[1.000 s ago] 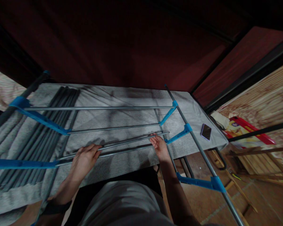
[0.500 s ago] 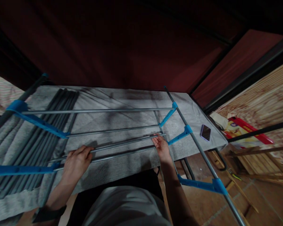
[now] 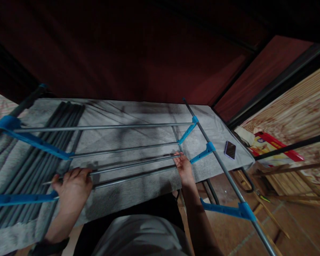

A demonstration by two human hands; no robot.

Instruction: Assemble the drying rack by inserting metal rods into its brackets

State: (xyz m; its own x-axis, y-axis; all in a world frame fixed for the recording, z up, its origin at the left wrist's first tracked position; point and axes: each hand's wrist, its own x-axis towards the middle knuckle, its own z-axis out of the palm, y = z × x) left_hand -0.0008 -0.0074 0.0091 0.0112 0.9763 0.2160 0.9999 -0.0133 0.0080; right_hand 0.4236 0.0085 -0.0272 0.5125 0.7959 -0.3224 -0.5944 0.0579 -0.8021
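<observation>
A thin grey metal tube [image 3: 134,164] runs between my hands, just above a similar crossbar [image 3: 138,176] of the rack. My left hand [image 3: 76,183] is closed over the tube near its left end, beside a blue plastic bracket [image 3: 42,199]. At the other end, my right hand [image 3: 182,164] pinches the tube between thumb and fingers, close to another blue bracket [image 3: 202,153]. Two more crossbars span the rack behind, the farther one [image 3: 109,126] higher up. Long grey uprights [image 3: 220,164] carry the brackets on each side.
Several loose grey tubes [image 3: 50,142] lie side by side on the grey cloth-covered table [image 3: 149,110] at left. A phone [image 3: 230,149] rests near its right edge. Beyond are a red and yellow box [image 3: 274,147] and a wooden frame [image 3: 293,181] on the tiled floor.
My left hand has slid left along the tube towards its end. The tube has shifted left, so its right end now sits at my right fingertips.
</observation>
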